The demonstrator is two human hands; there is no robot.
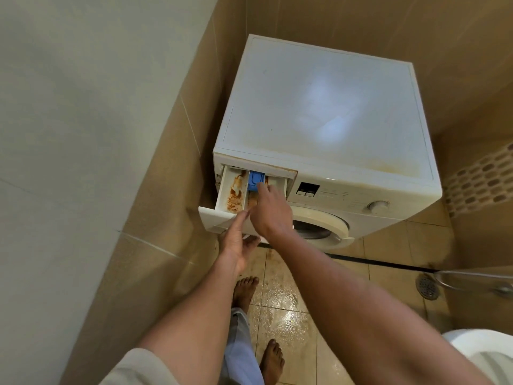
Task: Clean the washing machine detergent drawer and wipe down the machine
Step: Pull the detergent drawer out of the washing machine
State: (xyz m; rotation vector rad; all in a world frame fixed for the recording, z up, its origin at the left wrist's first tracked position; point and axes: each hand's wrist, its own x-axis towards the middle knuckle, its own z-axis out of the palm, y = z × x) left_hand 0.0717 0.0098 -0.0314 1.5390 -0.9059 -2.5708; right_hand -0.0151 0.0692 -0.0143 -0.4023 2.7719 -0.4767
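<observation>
1. Washer (319, 107): white front-loader in a tiled corner. Its top is bare, with a yellowish stain along the front edge. It sits just beyond both sets of fingers. No cloth or brush in view.

2. Drawer (236, 193): pulled well out of its slot at the washer's upper left corner but still seated in it. Orange-brown crust lines the left compartment. The front panel sits under the left fingers.

3. Right hand (270, 209): reaches into the drawer from above. Its fingers are loosely open, holding nothing; one fingertip touches the blue insert.

4. Left hand (236, 240): cups the drawer's front panel from below, with the thumb lying up along the front. The fingers are curled round the panel, steadying it.

5. Blue insert (254, 181): small, at the back of the middle compartment, right at the right fingertips.

6. Step in hand, as I read it: getting the drawer out, the cleaning itself not yet begun.

7. Next move likely calls for pressing down on the blue piece while the left fingers draw the drawer straight out and keep it level. Wet floor (280, 315) underfoot, so go steady.
</observation>
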